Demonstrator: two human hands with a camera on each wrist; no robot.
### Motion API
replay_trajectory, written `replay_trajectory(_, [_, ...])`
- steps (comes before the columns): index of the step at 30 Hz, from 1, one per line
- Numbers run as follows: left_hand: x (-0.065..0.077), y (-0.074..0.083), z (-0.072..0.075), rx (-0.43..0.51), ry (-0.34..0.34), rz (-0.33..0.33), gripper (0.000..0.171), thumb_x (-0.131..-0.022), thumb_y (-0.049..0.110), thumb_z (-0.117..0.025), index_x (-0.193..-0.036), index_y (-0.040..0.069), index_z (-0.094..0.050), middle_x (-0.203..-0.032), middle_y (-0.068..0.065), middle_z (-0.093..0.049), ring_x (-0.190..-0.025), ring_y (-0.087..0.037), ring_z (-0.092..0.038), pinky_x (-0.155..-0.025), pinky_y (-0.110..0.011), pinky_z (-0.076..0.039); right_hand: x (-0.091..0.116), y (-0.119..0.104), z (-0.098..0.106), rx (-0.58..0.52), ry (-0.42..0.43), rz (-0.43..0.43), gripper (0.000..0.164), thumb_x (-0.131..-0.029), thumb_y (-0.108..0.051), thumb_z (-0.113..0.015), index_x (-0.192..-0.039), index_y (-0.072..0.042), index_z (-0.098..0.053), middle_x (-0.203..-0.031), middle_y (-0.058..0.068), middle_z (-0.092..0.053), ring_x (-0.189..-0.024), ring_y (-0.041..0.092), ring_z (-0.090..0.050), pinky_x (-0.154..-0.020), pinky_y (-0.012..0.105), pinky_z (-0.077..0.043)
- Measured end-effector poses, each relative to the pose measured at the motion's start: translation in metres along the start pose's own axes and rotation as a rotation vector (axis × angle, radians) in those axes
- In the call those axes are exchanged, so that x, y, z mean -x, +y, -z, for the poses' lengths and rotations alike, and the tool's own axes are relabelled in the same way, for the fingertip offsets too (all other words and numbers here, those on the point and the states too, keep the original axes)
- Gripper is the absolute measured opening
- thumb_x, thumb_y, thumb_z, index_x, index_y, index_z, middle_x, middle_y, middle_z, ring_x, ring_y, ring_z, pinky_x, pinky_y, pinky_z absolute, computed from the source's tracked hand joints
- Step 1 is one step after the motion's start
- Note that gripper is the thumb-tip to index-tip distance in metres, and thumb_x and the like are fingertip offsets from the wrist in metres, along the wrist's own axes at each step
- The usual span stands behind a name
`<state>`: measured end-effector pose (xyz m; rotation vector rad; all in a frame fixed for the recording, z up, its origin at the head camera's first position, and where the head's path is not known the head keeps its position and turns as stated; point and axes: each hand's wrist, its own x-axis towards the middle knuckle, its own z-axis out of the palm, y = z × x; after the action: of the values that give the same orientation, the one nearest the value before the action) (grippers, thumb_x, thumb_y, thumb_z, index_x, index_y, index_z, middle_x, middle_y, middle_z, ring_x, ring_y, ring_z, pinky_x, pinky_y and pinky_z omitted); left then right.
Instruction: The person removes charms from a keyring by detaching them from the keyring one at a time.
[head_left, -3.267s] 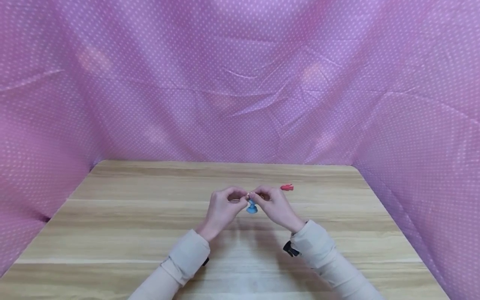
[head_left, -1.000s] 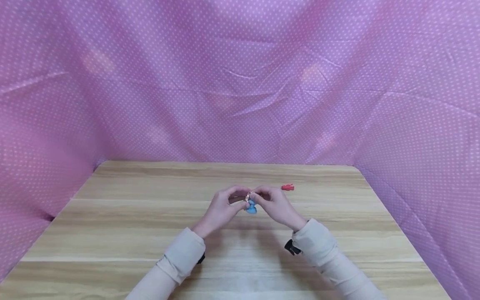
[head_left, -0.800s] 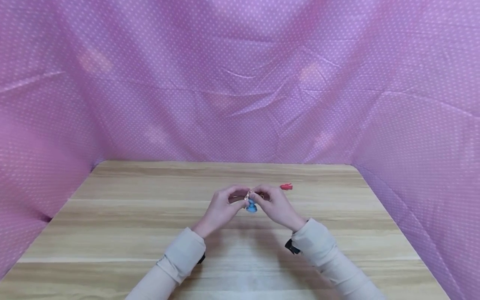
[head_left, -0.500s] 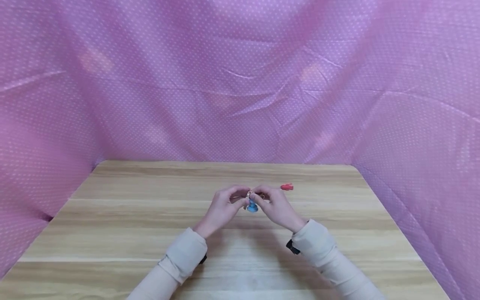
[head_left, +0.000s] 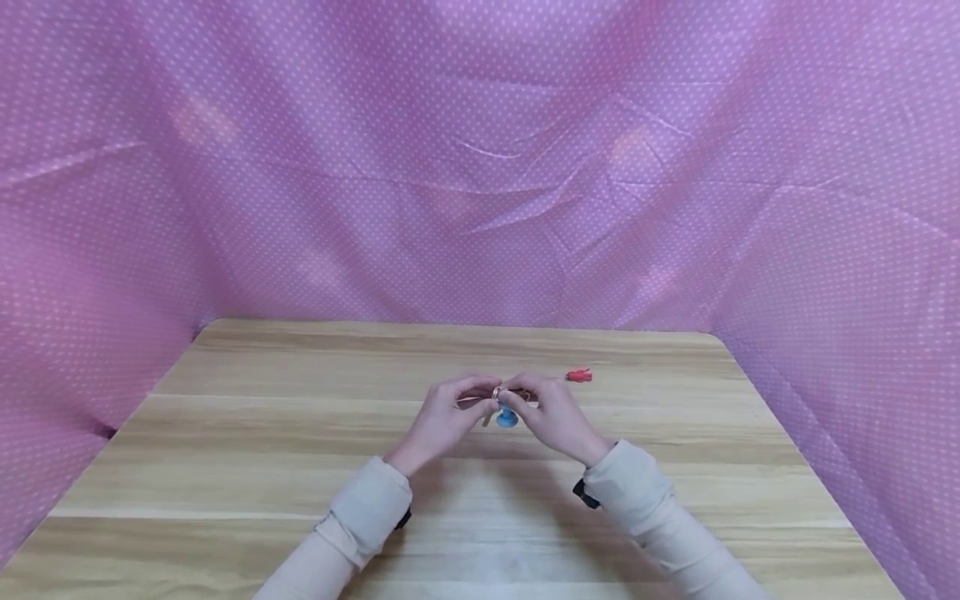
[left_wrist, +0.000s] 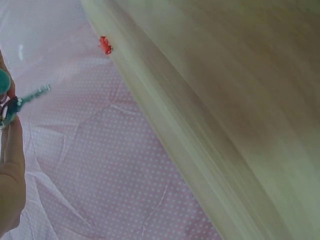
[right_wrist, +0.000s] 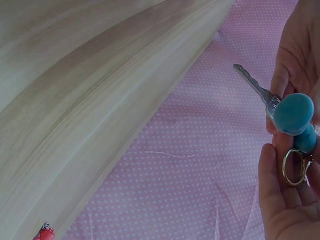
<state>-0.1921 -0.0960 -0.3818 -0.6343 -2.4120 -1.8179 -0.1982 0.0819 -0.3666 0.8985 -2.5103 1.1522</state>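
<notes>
Both hands meet above the middle of the table, fingertips close together. My left hand (head_left: 441, 417) pinches a metal key (right_wrist: 252, 82) near its head, thumb against forefinger; the toothed blade (left_wrist: 36, 94) sticks out past the fingers. With thumb and fingers my right hand (head_left: 557, 418) grips the keychain, which has a gold ring (head_left: 497, 392) between the fingertips. A rounded blue charm (head_left: 507, 417) hangs from it below the hands. In the right wrist view a gold clasp (right_wrist: 294, 169) lies against the right fingers. Fingers partly hide where key and ring meet.
A small red charm (head_left: 579, 376) with a metal end lies on the wooden table (head_left: 262, 467), beyond the right hand. Pink dotted cloth (head_left: 480, 208) hangs behind and at both sides. Black straps (head_left: 585, 493) show at the wrists.
The hands stay almost in place, the left wrist a little lower than at first. The key's blade has swung into sight below the left thumb; ring and blue charm have turned slightly.
</notes>
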Motion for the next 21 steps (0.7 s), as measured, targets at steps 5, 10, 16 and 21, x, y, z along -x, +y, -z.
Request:
replay_trajectory(5, [-0.001, -0.001, -0.004, 0.015, -0.015, -0.016, 0.039, -0.077, 0.001, -0.07, -0.115, 0.003, -0.06, -0.11, -0.012, -0.063, -0.098, -0.023, -0.064, -0.084, -0.02, -0.052, 0.001, 0.0, 0.004, -0.05, -0.01, -0.083, 0.012, -0.088, -0.013, -0.06, -0.094, -0.007, -0.069, -0.088, 0.003, -0.07, -0.076, 0.009, -0.063, -0.067, 0.022, -0.053])
replay_trajectory(10, [0.0, 0.001, -0.009, 0.007, 0.007, -0.065, 0.039, -0.077, -0.004, -0.068, -0.115, 0.002, -0.06, -0.111, -0.012, -0.062, -0.096, -0.024, -0.064, -0.081, -0.02, -0.053, 0.003, 0.0, 0.009, -0.117, -0.005, -0.163, 0.012, -0.089, -0.014, -0.059, -0.094, -0.008, -0.068, -0.086, 0.004, -0.069, -0.071, 0.008, -0.061, -0.06, 0.02, -0.052])
replay_trajectory(16, [0.0, 0.004, -0.011, 0.0, 0.031, -0.095, 0.036, -0.079, -0.003, -0.066, -0.115, 0.0, -0.06, -0.111, -0.013, -0.062, -0.095, -0.024, -0.064, -0.082, -0.025, -0.054, 0.002, -0.003, 0.01, -0.142, 0.027, -0.169, 0.011, -0.089, -0.013, -0.06, -0.092, -0.007, -0.068, -0.085, 0.005, -0.069, -0.072, 0.009, -0.062, -0.062, 0.02, -0.052])
replay_trajectory(21, [0.001, 0.004, -0.012, -0.013, 0.044, -0.136, 0.034, -0.078, -0.005, -0.066, -0.112, -0.002, -0.061, -0.106, -0.016, -0.063, -0.092, -0.026, -0.065, -0.081, -0.024, -0.054, 0.004, -0.004, 0.009, -0.135, 0.037, -0.181, 0.01, -0.088, -0.013, -0.061, -0.092, -0.007, -0.068, -0.085, 0.004, -0.07, -0.071, 0.008, -0.062, -0.061, 0.02, -0.052])
